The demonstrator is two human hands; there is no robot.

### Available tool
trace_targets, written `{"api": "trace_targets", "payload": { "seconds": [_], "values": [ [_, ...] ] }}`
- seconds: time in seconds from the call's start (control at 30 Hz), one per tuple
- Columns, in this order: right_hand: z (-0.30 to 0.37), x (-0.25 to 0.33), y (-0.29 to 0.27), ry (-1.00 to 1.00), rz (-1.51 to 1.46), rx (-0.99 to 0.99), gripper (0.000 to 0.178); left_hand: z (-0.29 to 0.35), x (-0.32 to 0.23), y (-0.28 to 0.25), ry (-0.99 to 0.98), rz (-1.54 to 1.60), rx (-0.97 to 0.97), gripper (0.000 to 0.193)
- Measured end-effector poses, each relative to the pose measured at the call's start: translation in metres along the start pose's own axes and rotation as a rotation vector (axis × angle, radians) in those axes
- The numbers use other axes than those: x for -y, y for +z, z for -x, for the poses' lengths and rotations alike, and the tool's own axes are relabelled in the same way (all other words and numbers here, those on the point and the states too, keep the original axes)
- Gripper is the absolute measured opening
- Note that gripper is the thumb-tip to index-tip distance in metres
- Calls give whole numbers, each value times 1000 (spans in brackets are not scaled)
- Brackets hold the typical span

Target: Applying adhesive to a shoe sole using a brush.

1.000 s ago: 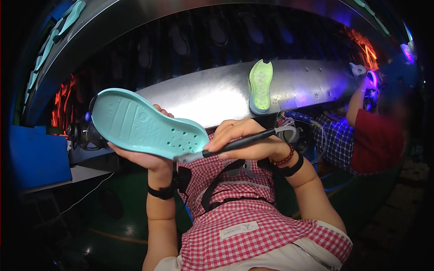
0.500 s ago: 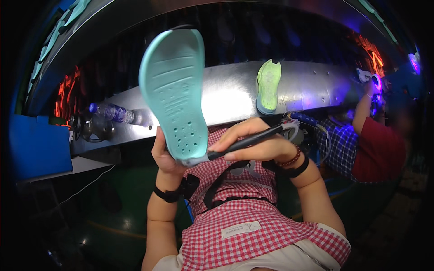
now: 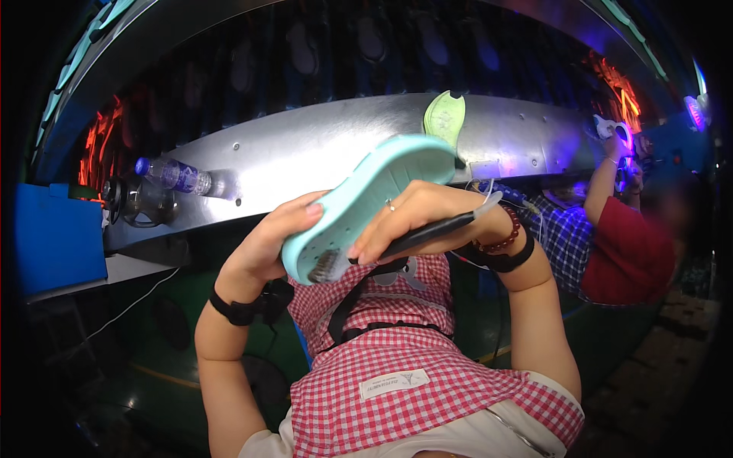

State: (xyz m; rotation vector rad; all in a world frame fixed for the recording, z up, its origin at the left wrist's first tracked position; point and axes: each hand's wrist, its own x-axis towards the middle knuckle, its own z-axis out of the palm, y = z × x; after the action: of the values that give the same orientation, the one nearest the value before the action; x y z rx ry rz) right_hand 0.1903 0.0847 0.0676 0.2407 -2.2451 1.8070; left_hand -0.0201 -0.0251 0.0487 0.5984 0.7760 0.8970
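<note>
My left hand [image 3: 271,237] grips the heel end of a turquoise shoe sole [image 3: 353,200], thumb over its edge. The sole is tilted, its hollow inner face with small holes toward my right hand. My right hand [image 3: 412,217] is closed around a brush with a black handle [image 3: 435,231]. Its bristles [image 3: 327,267] lie against the inside of the heel end. Beyond the sole's toe, a yellow-green shoe sole [image 3: 444,116] lies on the metal ledge, its lower part hidden by the turquoise one.
The shiny metal ledge [image 3: 294,137] curves across in front, with a row of soles [image 3: 372,40] in the dark behind it. At left are a water bottle [image 3: 174,175], a dark clear jug [image 3: 149,204] and a blue box [image 3: 61,238]. A co-worker in a red sleeve [image 3: 632,248] sits at right.
The turquoise sole has tipped from upright to leaning right, with its inner side turned toward my right hand. My left hand has shifted left, and the bristles now show inside the heel.
</note>
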Motion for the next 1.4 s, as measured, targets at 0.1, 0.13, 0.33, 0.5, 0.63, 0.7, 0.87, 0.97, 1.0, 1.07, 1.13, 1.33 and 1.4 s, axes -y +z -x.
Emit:
{"api": "trace_targets", "payload": {
  "seconds": [0.1, 0.13, 0.33, 0.5, 0.63, 0.7, 0.87, 0.97, 1.0, 1.07, 1.13, 1.33, 1.4],
  "values": [
    [3, 19, -14, 60, 71, 130, 19, 2, 1, -2, -36, -168, -44, 58],
    [5, 18, -13, 33, 47, 20, 19, 4, 1, -7, -57, -53, -41, 57],
    [20, 6, -7, 36, 78, -34, 22, 15, -1, -17, 18, -128, -83, 62],
    [17, -10, -13, -48, 118, -269, 23, 22, -1, -27, 56, -27, -119, 66],
    [30, -14, -4, -10, 142, -176, 22, 31, -1, -43, 184, -206, -106, 61],
    [29, 6, 6, -46, 126, -227, 21, 35, 8, -56, 223, 108, -298, 59],
    [8, 7, 20, 187, 91, -551, 22, -18, 33, -42, 469, 634, -7, 77],
    [-1, -32, 21, 299, -95, -684, 19, -40, 54, -40, 445, 789, 177, 95],
    [-1, -37, 24, 303, -141, -721, 18, -40, 56, -35, 464, 755, 95, 92],
    [-5, -40, 32, 280, -21, -761, 19, -41, 60, -27, 478, 725, 10, 90],
    [-9, -42, 40, 133, 293, -661, 20, -46, 59, -26, 520, 546, -394, 85],
    [4, -17, 46, 10, 359, -325, 13, -32, 49, -31, 671, 519, -255, 83],
    [-2, -6, 32, 93, 197, -407, 19, -30, 49, -21, 668, 530, -216, 83]
  ]
}}
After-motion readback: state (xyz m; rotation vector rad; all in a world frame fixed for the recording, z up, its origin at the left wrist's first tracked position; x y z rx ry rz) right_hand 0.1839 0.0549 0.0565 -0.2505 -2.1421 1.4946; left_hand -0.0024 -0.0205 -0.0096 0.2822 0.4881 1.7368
